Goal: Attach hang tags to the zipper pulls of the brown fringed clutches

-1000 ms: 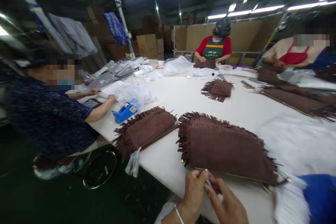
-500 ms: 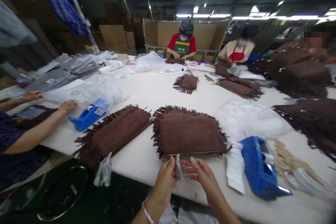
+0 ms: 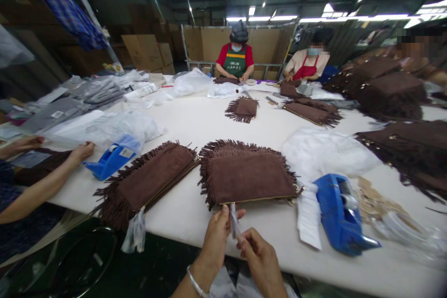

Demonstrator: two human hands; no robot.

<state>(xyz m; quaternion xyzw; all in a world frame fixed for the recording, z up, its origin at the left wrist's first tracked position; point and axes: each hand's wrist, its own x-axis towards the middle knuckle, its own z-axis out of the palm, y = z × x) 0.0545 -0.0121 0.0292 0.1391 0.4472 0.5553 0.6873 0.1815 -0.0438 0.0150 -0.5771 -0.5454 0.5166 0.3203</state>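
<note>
My left hand and my right hand meet at the near edge of the white table. Both pinch a small clear plastic piece between their fingertips. Just beyond them lies a brown fringed suede bag, its gold zipper edge facing me. A second brown fringed bag lies to its left with a clear plastic wrap hanging over the table edge.
A blue tape dispenser sits to my right beside a white tag and plastic bags. Another blue dispenser lies left, near a seated person's arm. More fringed bags pile at right. Two people work at the far side.
The camera swung right and then settled. My hands have stayed together on the small plastic piece, the right hand closing in toward the left.
</note>
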